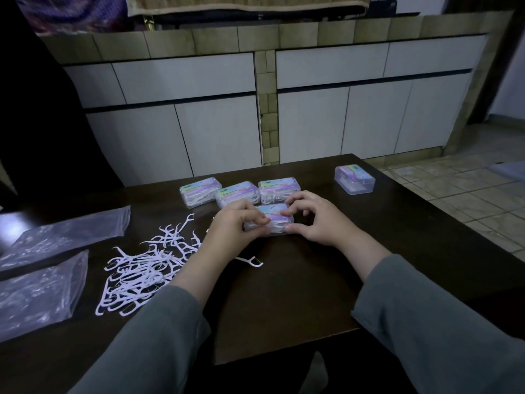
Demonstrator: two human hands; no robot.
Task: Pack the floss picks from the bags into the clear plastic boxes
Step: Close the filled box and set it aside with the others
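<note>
At frame centre, the left hand (238, 223) and right hand (315, 220) each keep a narrow grip on a filled clear box (270, 220) on the counter (312, 280), probably pressing its lid closed. Loose floss picks (142, 271) lie lower left beside the bags (42, 291).

Location type: a room in a private home, dimly lit. Indicators: a built-in counter (272, 32) with a beige tiled top and edge, fitted with white cabinet doors (181, 109) and dark recessed gaps beneath; a tiled column (265, 109) dividing the two cabinet banks; a pale tiled floor (454, 177) at the right; folded patterned fabric (241, 4) resting on the counter; a dark wooden table (284, 294) standing just in front of the cabinets
</note>
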